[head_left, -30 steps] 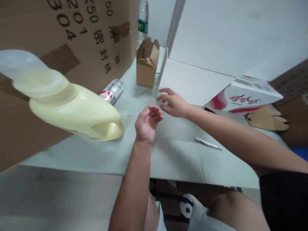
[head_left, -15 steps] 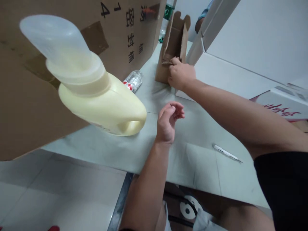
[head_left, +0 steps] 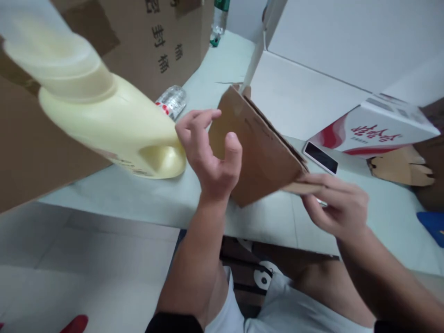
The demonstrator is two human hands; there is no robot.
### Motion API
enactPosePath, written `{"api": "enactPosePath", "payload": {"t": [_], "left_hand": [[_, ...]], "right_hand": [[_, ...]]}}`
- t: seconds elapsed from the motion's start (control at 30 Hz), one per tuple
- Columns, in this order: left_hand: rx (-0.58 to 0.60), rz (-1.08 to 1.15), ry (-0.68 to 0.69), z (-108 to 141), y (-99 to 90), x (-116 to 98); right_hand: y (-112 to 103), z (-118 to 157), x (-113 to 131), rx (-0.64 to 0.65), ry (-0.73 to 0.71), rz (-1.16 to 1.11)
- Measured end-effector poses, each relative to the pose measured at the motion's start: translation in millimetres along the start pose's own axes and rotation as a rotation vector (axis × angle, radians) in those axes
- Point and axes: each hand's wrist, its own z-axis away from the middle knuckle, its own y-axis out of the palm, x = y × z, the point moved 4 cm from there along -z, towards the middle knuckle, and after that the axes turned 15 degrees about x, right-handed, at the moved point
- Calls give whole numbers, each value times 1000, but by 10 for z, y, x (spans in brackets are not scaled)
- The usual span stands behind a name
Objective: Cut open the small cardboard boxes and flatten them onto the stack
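Box [head_left: 267, 152] tilts over the table [head_left: 391, 222], contents hidden, one edge pinched in the right hand [head_left: 338, 203]; empty left hand [head_left: 213, 155], half-open, hovers between box and yellow jug [head_left: 135, 125].

R hand w/ cardboard box [head_left: 262, 152]

A brown cardboard box [head_left: 263, 157], one flap out, tilts over the pale table [head_left: 156, 199]

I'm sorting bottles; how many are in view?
3: the yellow bottle at left, the clear bottle lying beyond it, the green-labelled bottle at back. Others may be hidden.
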Motion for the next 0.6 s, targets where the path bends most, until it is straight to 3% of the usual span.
{"api": "enactPosePath", "payload": {"t": [0.13,0.3,0.43,0.6], "left_hand": [[197,65,-49,-28,211,72],[410,291,-95,-36,537,-29],[298,445,-222,-71,661,-51],[156,437,-105,-62,770,13]], "right_hand": [[-207,542,152,-50,-102,-162],[-205,677,199,44,-51,-301],[-188,785,48,15,60,-292],[-100,1021,-234,-92,217,-253]]}}
